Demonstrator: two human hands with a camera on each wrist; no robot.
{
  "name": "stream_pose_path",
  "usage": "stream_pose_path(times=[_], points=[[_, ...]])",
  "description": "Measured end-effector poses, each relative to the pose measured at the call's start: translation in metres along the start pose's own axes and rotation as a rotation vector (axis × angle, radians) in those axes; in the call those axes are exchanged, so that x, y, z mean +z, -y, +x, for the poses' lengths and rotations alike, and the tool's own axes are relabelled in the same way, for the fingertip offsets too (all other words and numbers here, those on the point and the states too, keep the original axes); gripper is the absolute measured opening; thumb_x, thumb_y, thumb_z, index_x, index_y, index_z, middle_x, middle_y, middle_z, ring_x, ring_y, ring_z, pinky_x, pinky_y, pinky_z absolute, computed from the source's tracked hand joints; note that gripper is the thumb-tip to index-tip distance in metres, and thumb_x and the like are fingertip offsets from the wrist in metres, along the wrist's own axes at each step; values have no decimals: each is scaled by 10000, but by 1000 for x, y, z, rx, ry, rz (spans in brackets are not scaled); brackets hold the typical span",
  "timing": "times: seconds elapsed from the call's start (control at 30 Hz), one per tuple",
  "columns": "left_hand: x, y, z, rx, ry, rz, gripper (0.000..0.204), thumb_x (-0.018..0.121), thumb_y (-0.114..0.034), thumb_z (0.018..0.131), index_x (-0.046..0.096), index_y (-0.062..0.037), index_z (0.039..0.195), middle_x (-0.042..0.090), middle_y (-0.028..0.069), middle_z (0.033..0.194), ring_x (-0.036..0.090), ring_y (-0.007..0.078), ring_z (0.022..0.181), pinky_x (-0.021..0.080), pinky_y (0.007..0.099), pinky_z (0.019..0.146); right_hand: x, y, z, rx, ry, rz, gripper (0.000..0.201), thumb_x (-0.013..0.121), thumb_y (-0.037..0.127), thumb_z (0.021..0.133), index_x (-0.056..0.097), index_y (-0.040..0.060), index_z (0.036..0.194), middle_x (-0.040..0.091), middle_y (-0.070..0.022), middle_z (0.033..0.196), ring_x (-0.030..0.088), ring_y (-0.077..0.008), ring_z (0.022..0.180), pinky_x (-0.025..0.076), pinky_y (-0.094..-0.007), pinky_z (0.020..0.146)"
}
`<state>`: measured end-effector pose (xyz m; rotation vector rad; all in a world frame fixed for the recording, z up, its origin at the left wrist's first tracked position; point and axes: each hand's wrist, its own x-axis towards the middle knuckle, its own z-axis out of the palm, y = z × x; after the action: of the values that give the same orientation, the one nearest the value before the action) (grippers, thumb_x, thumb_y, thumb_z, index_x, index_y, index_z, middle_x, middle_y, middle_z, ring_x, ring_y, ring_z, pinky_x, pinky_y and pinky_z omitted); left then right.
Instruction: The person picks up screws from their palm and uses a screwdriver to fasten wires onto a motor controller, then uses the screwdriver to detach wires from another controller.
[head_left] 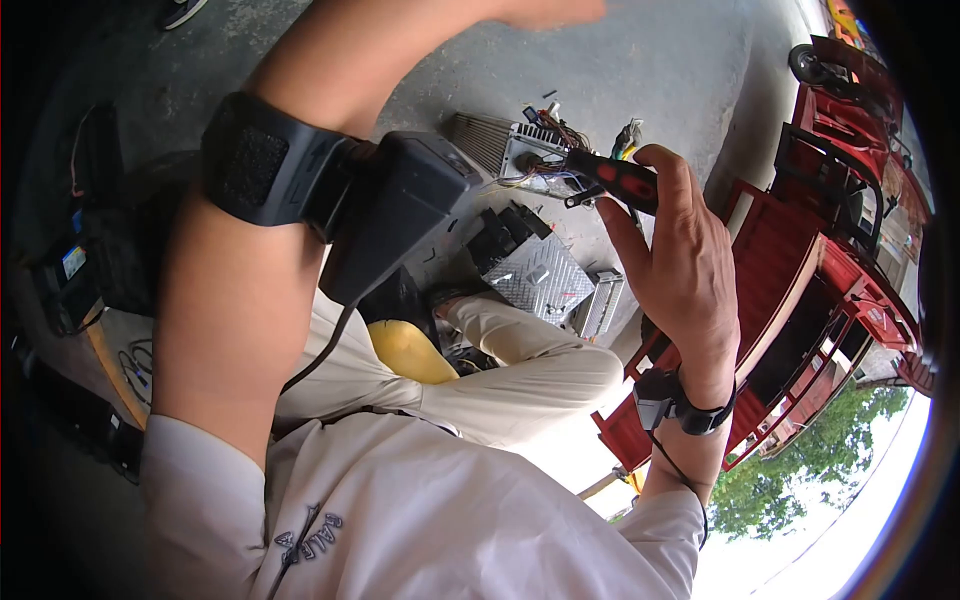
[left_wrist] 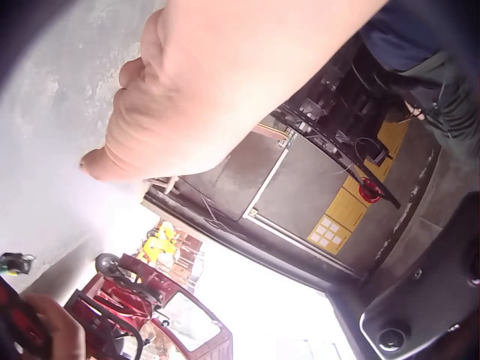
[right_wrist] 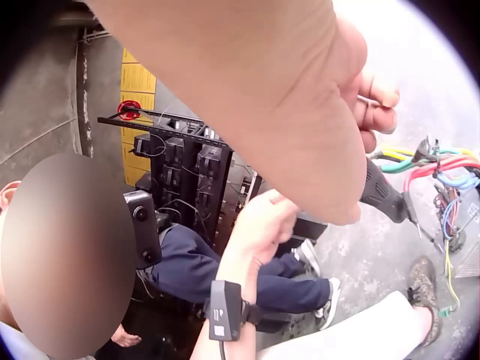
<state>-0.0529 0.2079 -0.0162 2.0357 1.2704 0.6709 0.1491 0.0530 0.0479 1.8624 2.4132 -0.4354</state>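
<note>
My right hand (head_left: 683, 262) holds a black-and-red hand tool (head_left: 622, 182) between thumb and fingers. The tool points towards the bundled coloured wires (head_left: 545, 180) of a finned metal unit (head_left: 484, 140) on the floor. In the right wrist view, its dark ribbed part (right_wrist: 382, 196) shows beside red, blue, green and yellow wires (right_wrist: 450, 166); the palm hides the rest. My left hand (left_wrist: 154, 112) is raised with loosely curled fingers, apart from the tool, and nothing shows in it. The head view cuts it off at the top edge.
A checker-patterned metal box (head_left: 540, 275) lies on the concrete floor by my bent legs. Red vehicles (head_left: 800, 270) stand at the right. Behind, a person in navy trousers (right_wrist: 187, 262) sits near a black rack (right_wrist: 176, 161). Yellow boxes (right_wrist: 139, 79) line the wall.
</note>
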Motion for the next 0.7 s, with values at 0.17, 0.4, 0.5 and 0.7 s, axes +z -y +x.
stream_pose_path(times=[0.17, 0.4, 0.5, 0.7], points=[[30, 30, -40, -10, 445, 351, 600, 863, -292, 747, 688, -4, 1244, 730, 209, 1087, 704, 355, 1025, 549, 425, 924, 4, -12, -4, -117, -30, 94, 311, 712, 159, 934, 526, 39, 1153, 655, -107, 897, 674, -346, 738, 507, -437, 583], [89, 33, -82, 80, 712, 342, 673, 918, -421, 629, 671, 54, 1036, 721, 205, 969, 705, 394, 973, 565, 455, 861, 10, -12, -5, -31, -66, 88, 275, 705, 197, 944, 534, 54, 1105, 641, -105, 818, 659, -348, 675, 502, -444, 561], [114, 37, -91, 136, 707, 300, 719, 927, -474, 593, 640, 49, 995, 709, 175, 919, 712, 380, 954, 571, 431, 849, 11, -9, -2, -38, -98, 66, 229, 690, 242, 956, 553, 78, 1040, 637, -93, 789, 665, -334, 665, 502, -443, 554], [136, 47, -95, 56, 663, 251, 893, 933, -495, 599, 543, 66, 1175, 707, 214, 928, 707, 396, 951, 568, 443, 848, 12, -4, 5, -67, -127, 83, 221, 687, 244, 952, 557, 79, 1022, 635, -96, 786, 657, -336, 665, 497, -443, 558]])
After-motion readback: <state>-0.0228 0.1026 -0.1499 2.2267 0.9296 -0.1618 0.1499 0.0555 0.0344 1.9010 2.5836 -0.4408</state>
